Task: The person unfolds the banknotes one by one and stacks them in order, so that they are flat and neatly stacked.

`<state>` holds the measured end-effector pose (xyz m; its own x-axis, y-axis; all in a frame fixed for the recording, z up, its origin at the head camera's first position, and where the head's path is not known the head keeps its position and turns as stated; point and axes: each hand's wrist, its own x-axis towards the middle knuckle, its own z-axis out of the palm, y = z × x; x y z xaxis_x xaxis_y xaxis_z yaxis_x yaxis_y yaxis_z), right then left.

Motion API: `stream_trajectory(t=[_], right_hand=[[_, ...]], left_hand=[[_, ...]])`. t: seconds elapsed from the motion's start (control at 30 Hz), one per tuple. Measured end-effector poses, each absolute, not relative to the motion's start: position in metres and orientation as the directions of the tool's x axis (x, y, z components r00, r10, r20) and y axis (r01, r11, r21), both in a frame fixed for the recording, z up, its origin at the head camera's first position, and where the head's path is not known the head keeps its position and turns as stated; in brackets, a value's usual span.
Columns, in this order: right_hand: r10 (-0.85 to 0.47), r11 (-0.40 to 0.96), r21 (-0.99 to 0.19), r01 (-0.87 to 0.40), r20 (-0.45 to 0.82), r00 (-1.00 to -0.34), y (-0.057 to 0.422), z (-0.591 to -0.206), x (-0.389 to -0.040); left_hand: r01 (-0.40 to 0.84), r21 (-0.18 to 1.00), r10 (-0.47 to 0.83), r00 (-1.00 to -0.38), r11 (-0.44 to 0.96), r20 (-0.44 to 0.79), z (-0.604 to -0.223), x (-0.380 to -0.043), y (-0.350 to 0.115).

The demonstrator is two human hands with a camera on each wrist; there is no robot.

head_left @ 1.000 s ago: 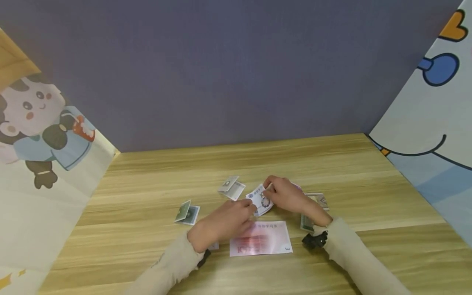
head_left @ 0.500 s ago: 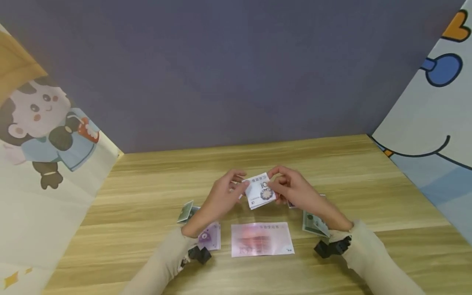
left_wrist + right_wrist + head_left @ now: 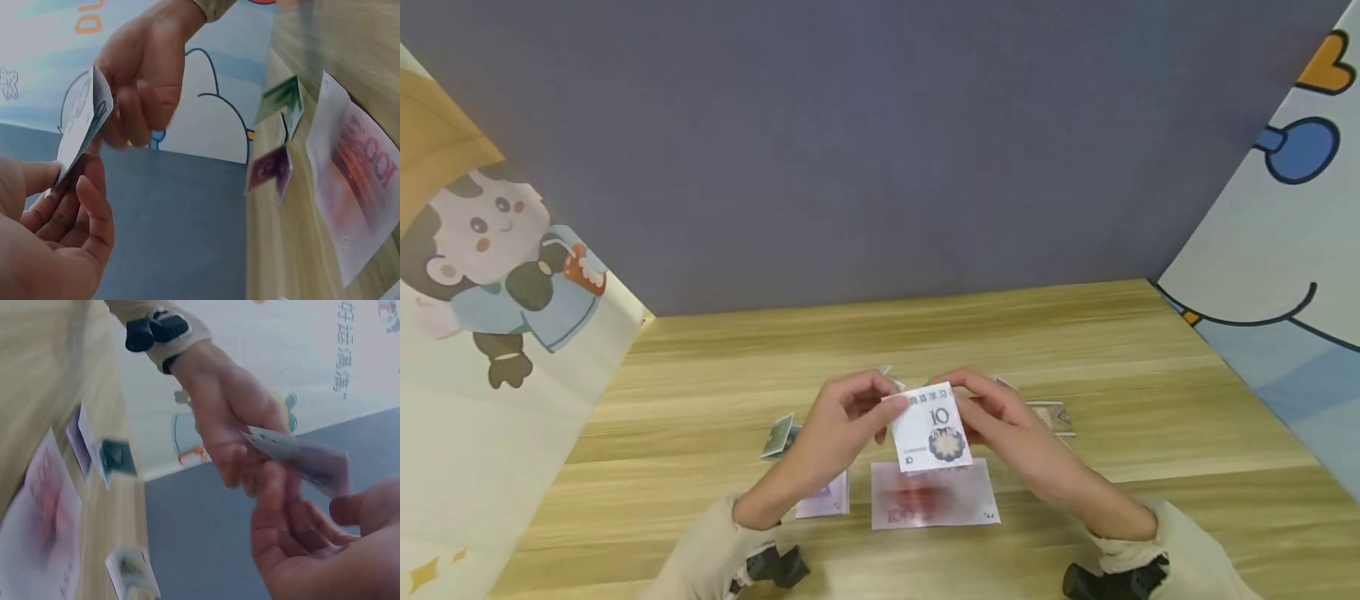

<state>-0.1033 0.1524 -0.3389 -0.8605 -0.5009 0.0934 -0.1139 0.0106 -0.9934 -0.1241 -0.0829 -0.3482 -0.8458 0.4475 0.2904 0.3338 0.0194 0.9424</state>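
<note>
A folded white play banknote [image 3: 925, 442] printed with a 10 is held up over the table, in front of me. My left hand [image 3: 842, 417] pinches its left edge, thumb on the near face and fingers behind. At the right edge my right hand [image 3: 1018, 429] grips it the same way, fingers partly hidden behind the paper. The left wrist view shows the banknote [image 3: 81, 128] edge-on, its two layers slightly apart. Below it a pink 100 note [image 3: 936, 504] lies flat on the wooden table [image 3: 737, 350].
A folded purple note [image 3: 824, 497] lies left of the pink one, with a folded green note [image 3: 778, 436] beyond it. Behind my right hand lies a brownish note [image 3: 1054, 417]. A grey wall [image 3: 880, 167] closes off the back; cartoon-printed panels stand at both sides.
Both hands have lifted the folded banknote from low over the table and brought it closer to me. My left hand has turned from palm down to thumb facing me.
</note>
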Motion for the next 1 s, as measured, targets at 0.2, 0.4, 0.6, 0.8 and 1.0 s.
stream_trajectory(t=[0.2, 0.4, 0.6, 0.8, 1.0], right_hand=[[-0.608, -0.021, -0.996, 0.091, -0.06, -0.792, 0.142, -0.345, -0.096], [-0.596, -0.015, -0.995, 0.099, -0.07, -0.8, 0.144, -0.349, -0.097], [-0.689, -0.118, -0.986, 0.119, -0.005, -0.724, 0.148, -0.351, -0.101], [-0.713, -0.182, -0.972, 0.147, 0.027, -0.701, 0.146, -0.354, -0.105], [-0.607, -0.041, -0.999, -0.027, 0.047, -0.793, 0.149, -0.354, -0.107]], left_hand=[[0.418, 0.908, 0.445, -0.817, 0.018, 0.367, -0.352, -0.117, -0.083], [0.504, 0.86, 0.423, -0.798, 0.078, 0.429, -0.354, -0.12, -0.082], [0.546, 0.838, 0.459, -0.748, 0.016, 0.479, -0.353, -0.119, -0.081], [0.604, 0.797, 0.489, -0.691, -0.015, 0.533, -0.35, -0.116, -0.082], [0.566, 0.825, 0.533, -0.698, 0.001, 0.478, -0.339, -0.114, -0.089]])
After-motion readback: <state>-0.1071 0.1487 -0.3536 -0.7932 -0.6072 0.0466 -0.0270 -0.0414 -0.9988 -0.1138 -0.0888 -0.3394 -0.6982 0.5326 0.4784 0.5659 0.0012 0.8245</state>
